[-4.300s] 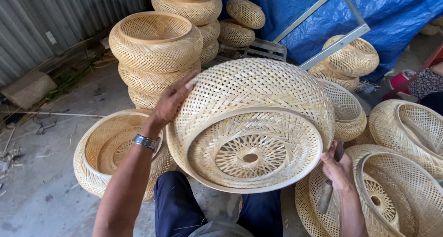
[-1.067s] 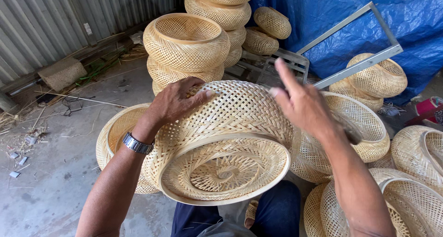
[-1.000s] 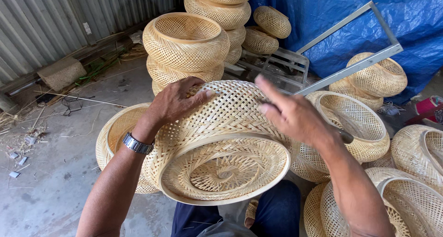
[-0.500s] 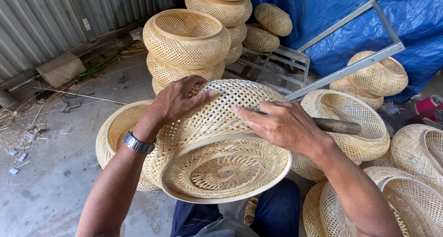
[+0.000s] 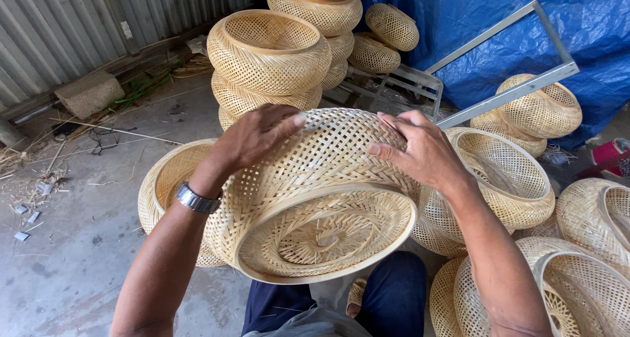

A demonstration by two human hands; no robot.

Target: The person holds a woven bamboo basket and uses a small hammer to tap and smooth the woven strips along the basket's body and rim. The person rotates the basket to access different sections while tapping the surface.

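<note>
A round woven bamboo basket (image 5: 315, 199) rests over my knees, its open rim tilted toward me. My left hand (image 5: 252, 135), with a metal watch at the wrist, lies spread on the basket's upper left side. My right hand (image 5: 420, 150) presses on the basket's top right edge, fingers on the weave. Both hands steady the basket between them. No tool is visible in either hand.
Stacks of similar baskets (image 5: 269, 55) stand behind, more baskets (image 5: 505, 173) crowd the right side, and one lies at my left (image 5: 167, 179). A metal frame (image 5: 505, 94) leans on a blue tarp (image 5: 485, 22). Corrugated wall (image 5: 79, 22) and a concrete block (image 5: 88, 93) lie far left.
My right hand came down from above and settled on the basket's top right. The left hand stayed on the upper left. The basket tipped slightly.
</note>
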